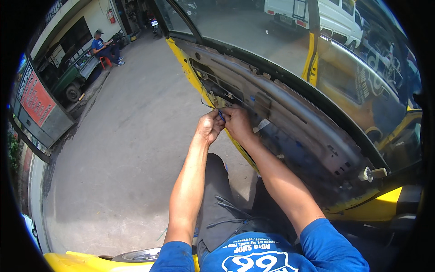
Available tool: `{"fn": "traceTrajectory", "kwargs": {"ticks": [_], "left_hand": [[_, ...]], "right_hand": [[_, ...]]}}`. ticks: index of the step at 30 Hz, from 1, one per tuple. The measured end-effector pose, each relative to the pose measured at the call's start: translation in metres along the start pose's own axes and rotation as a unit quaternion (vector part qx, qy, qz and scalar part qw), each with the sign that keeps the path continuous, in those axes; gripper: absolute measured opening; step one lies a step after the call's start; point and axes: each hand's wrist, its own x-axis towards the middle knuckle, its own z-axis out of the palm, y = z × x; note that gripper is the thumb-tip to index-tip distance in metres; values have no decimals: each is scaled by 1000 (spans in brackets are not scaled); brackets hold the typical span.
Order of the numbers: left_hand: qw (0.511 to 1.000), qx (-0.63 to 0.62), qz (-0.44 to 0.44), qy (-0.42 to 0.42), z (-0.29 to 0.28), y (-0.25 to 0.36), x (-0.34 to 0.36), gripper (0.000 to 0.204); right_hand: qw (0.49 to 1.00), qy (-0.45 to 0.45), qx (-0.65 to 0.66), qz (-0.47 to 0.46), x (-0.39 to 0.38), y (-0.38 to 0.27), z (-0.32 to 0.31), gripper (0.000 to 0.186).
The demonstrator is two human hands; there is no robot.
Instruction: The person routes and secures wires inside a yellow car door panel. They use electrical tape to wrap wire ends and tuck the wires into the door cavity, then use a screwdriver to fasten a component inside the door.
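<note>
My left hand (210, 126) and my right hand (237, 120) meet at the edge of a yellow car door with its inner panel off. Fingers of both hands are pinched together around a small blue piece (221, 116), which looks like a bit of wire; most of it is hidden by the fingertips. Just above the hands, a thin cable (206, 102) curves out by the latch area of the door. The bare inner door frame (276, 97) shows grey metal with dark openings. My right forearm lies across its lower part.
The door's window glass (244, 27) rises beyond the frame, with a white van (317, 16) behind it. A window crank (374, 173) sticks out at right. A yellow car body with a wheel (138, 255) is below. Far left, a person (105, 47) sits near a green vehicle (68, 77).
</note>
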Motion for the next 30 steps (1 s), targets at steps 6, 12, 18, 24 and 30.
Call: {"fn": "traceTrajectory", "kwargs": {"ticks": [6, 12, 18, 24, 30], "left_hand": [[995, 27, 30, 94, -4, -16, 0, 26], [994, -102, 22, 15, -11, -28, 16, 29], [993, 46, 28, 103, 18, -14, -14, 33], [902, 336, 160, 220, 19, -6, -38, 36], [977, 133, 149, 78, 11, -31, -25, 33]], "right_hand": [[992, -36, 101, 58, -11, 7, -2, 28], [996, 28, -18, -80, -23, 8, -4, 33], [995, 20, -97, -6, -13, 2, -6, 20], [996, 25, -83, 6, -9, -9, -8, 15], [998, 26, -59, 15, -7, -10, -11, 21]]}}
